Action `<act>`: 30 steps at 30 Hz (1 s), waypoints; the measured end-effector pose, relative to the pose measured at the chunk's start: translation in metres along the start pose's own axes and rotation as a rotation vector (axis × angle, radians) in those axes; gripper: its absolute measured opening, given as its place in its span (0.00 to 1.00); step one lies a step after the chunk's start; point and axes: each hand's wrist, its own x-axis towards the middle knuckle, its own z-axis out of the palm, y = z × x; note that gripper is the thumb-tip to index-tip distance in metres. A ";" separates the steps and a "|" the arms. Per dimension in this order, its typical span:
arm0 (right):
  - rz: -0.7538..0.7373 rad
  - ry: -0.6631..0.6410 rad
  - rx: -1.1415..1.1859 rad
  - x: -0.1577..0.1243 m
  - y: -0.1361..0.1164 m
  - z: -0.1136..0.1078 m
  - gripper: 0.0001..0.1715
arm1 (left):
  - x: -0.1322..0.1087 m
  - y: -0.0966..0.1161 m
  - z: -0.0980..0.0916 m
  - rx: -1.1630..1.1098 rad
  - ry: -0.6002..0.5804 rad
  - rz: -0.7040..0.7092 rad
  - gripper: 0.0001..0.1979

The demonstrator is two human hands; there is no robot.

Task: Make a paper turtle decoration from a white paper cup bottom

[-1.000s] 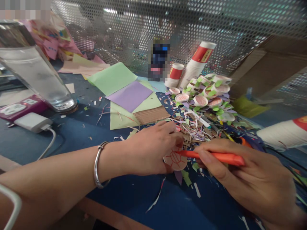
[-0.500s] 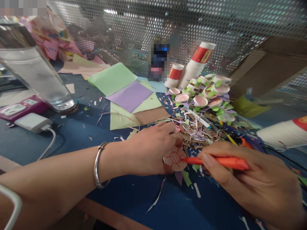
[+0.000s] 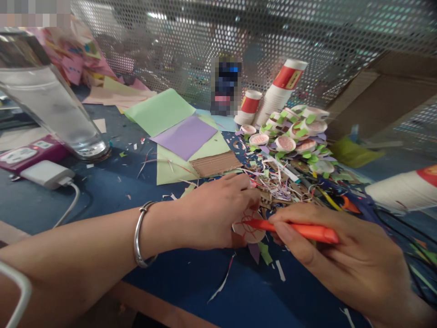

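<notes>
My left hand (image 3: 218, 214) is closed on a small paper-cup base (image 3: 251, 234), its round face turned up with red-orange lines drawn on it. Purple and green paper tabs (image 3: 264, 253) stick out below the base. A red-orange marker (image 3: 300, 230) is gripped in my right hand (image 3: 341, 255), its tip on or just over the left part of the drawn face. Behind both hands lies a heap of paper shreds (image 3: 283, 182). Past that, decorated cup bases (image 3: 287, 143) with similar red drawings and green tabs are piled up.
Stacked paper cups (image 3: 280, 91) stand at the back, and another stack (image 3: 403, 189) lies at right. Coloured sheets (image 3: 184, 136) and corrugated cardboard (image 3: 216, 164) lie mid-table. A water bottle (image 3: 64, 105), a power strip (image 3: 34, 148) and a white charger (image 3: 48, 174) are at left.
My right hand and the marker have shifted left, so the tip has gone from the drawing's right side to its left part. My left hand stays almost still.
</notes>
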 end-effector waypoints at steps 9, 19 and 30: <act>0.040 0.042 -0.136 -0.003 0.003 -0.003 0.05 | 0.001 0.003 -0.001 0.022 -0.002 0.005 0.12; 0.054 0.035 -0.080 -0.002 -0.004 -0.004 0.05 | 0.000 0.000 -0.001 0.004 -0.006 -0.002 0.17; 0.004 -0.016 -0.033 0.000 -0.001 -0.003 0.08 | 0.001 0.000 0.000 0.010 -0.004 0.001 0.18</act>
